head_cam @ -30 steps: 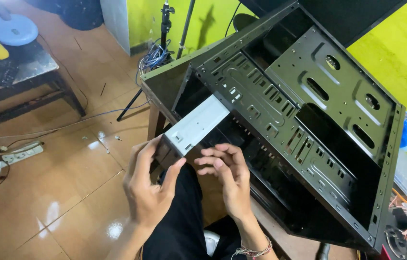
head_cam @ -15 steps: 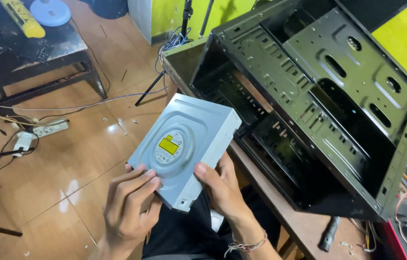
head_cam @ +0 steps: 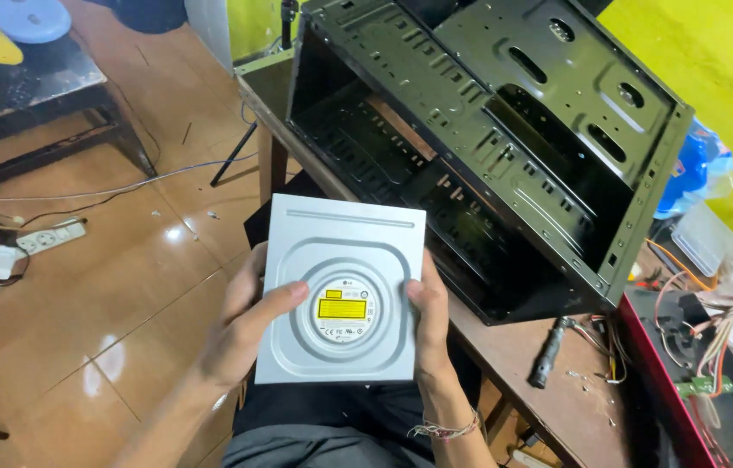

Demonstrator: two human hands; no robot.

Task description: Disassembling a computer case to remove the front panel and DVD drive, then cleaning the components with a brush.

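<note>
You are holding the silver optical drive (head_cam: 340, 295) flat above your lap, label side up, just in front of the open black computer case (head_cam: 488, 147) lying on the wooden bench (head_cam: 514, 355). Your left hand (head_cam: 241, 334) is clamping its left edge, thumb lying across the top face. Your right hand (head_cam: 431, 325) is gripping the right edge, thumb pressing the face. A black-handled tool (head_cam: 548, 351) is lying on the bench nearby.

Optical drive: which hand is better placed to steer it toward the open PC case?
Probably the right hand. It grips the optical drive on the edge nearer the black PC case, which lies open up and to the right. The left hand holds the far edge, thumb over the round label.
</note>
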